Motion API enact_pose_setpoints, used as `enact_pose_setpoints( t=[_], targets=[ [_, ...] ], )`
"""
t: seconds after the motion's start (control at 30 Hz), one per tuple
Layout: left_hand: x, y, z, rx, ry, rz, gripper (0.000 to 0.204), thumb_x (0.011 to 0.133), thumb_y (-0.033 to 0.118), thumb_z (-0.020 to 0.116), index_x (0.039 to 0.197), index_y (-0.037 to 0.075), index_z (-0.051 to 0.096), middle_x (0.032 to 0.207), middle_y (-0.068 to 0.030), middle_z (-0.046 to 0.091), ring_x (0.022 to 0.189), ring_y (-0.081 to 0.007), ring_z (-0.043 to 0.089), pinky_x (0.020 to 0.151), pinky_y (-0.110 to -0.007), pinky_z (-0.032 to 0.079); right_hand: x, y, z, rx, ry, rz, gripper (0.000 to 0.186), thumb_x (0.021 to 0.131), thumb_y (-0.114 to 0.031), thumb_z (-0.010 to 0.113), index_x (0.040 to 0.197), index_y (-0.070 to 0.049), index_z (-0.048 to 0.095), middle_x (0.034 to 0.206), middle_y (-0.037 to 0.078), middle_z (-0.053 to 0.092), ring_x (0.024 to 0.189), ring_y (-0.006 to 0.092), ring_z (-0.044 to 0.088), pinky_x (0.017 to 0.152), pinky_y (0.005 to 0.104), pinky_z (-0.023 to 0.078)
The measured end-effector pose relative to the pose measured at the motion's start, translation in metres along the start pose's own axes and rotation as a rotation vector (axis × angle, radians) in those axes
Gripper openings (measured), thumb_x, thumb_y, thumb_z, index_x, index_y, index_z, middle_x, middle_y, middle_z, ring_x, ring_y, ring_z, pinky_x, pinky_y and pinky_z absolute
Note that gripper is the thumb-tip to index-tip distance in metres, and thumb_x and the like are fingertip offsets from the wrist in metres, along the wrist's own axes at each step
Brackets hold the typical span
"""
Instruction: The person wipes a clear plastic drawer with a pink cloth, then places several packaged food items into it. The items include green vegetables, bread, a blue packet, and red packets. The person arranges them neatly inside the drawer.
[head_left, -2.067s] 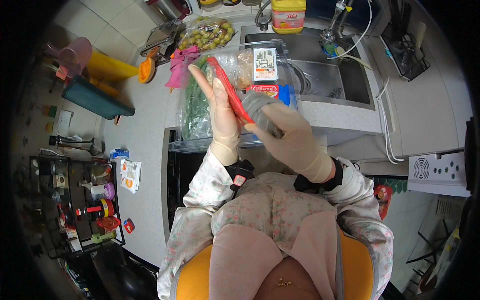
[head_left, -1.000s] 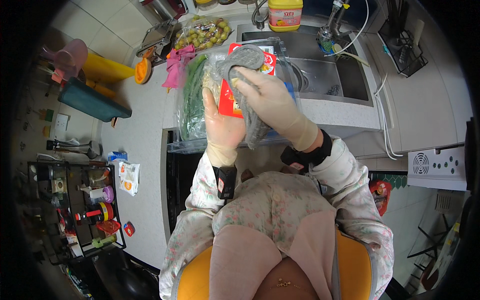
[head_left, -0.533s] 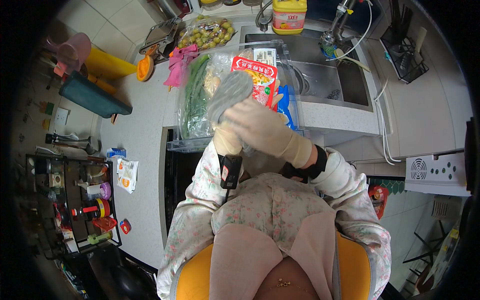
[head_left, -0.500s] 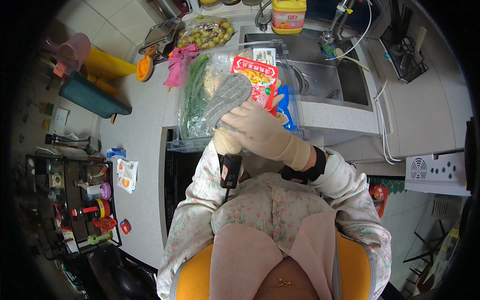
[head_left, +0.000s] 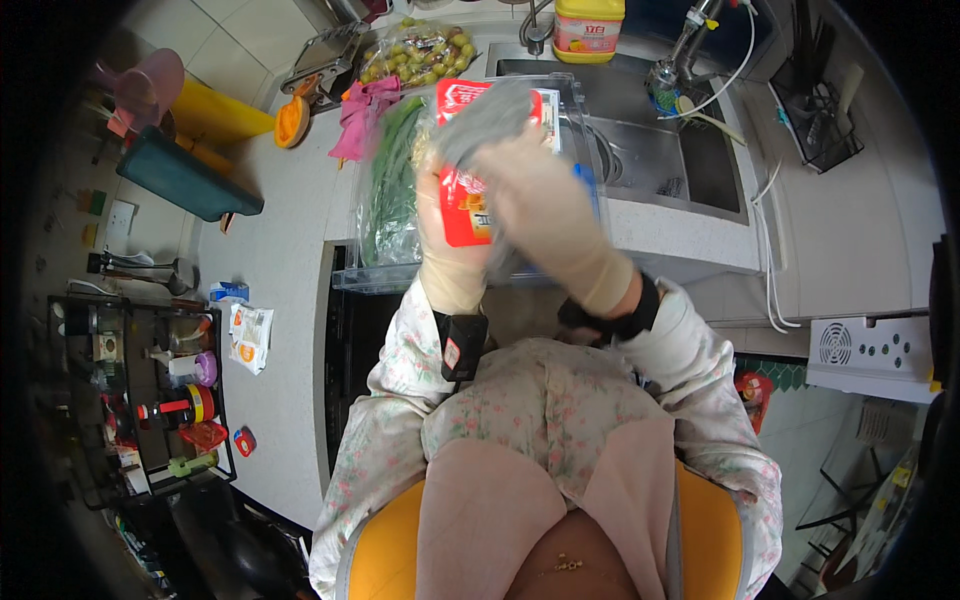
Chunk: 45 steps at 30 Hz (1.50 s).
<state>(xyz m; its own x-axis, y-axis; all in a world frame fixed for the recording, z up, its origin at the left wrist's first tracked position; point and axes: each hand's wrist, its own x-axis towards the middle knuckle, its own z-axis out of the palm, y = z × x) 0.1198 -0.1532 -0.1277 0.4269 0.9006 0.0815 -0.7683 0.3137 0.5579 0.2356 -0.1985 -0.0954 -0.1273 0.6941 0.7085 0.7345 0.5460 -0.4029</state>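
Note:
Both my hands wear pale thin gloves and are raised over a clear plastic drawer bin (head_left: 375,281). My left hand (head_left: 450,265) grips a red food packet (head_left: 463,218), holding it up by its left side. My right hand (head_left: 545,205), smeared by motion, presses a grey cloth (head_left: 487,122) over the packet's upper part. The cloth hides much of the packet's face. Left of the packet, inside the bin, lie long green vegetables (head_left: 388,185) in a clear bag. A white printed packet (head_left: 551,115) shows behind my right hand.
Beyond the bin sit a bag of small green fruit (head_left: 425,55) and a pink cloth (head_left: 363,120). A metal sink (head_left: 640,150) lies to the right, with a yellow jug (head_left: 588,30) behind it. A white packet (head_left: 250,335) rests on the left counter near a black rack (head_left: 225,400).
The red packet has been lifted and turned, and my left hand now shows around its left side. My right hand has moved up with the grey cloth onto it.

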Motion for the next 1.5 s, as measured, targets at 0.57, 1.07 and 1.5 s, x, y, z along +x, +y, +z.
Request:
enact_pose_setpoints(
  t=[0.57, 1.07, 1.5],
  targets=[
    [-0.017, -0.009, 0.006, 0.039, 0.016, -0.088, 0.055, 0.092, 0.043, 0.052, 0.133, 0.006, 0.048, 0.126, -0.0107, 0.059, 0.112, -0.0259, 0.057, 0.098, -0.044, 0.042, -0.021, 0.003, -0.013, -0.089, -0.155, 0.079, 0.021, 0.076, -0.008, 0.057, 0.097, -0.005, 0.061, 0.099, 0.01, 0.06, 0.099, 0.0324, 0.057, 0.085, 0.0426, 0.047],
    [-0.029, -0.013, -0.001, -0.099, 0.075, -0.232, 0.046, 0.092, 0.036, 0.053, 0.126, 0.006, 0.052, 0.118, -0.0116, 0.06, 0.109, -0.0254, 0.058, 0.096, -0.042, 0.045, -0.01, 0.026, -0.018, 0.038, -0.03, 0.28, 0.025, 0.076, -0.005, 0.053, 0.1, -0.001, 0.059, 0.098, 0.015, 0.061, 0.097, 0.0334, 0.057, 0.086, 0.0401, 0.045],
    [-0.029, -0.011, -0.001, -0.203, -0.068, -0.285, 0.052, 0.091, 0.035, 0.05, 0.133, 0.004, 0.047, 0.126, -0.0132, 0.058, 0.114, -0.0277, 0.057, 0.1, -0.043, 0.042, -0.031, 0.022, -0.024, -0.029, -0.075, 0.281, 0.023, 0.078, -0.005, 0.052, 0.1, -0.005, 0.058, 0.102, 0.015, 0.062, 0.099, 0.0328, 0.058, 0.083, 0.0389, 0.049]
  ],
)
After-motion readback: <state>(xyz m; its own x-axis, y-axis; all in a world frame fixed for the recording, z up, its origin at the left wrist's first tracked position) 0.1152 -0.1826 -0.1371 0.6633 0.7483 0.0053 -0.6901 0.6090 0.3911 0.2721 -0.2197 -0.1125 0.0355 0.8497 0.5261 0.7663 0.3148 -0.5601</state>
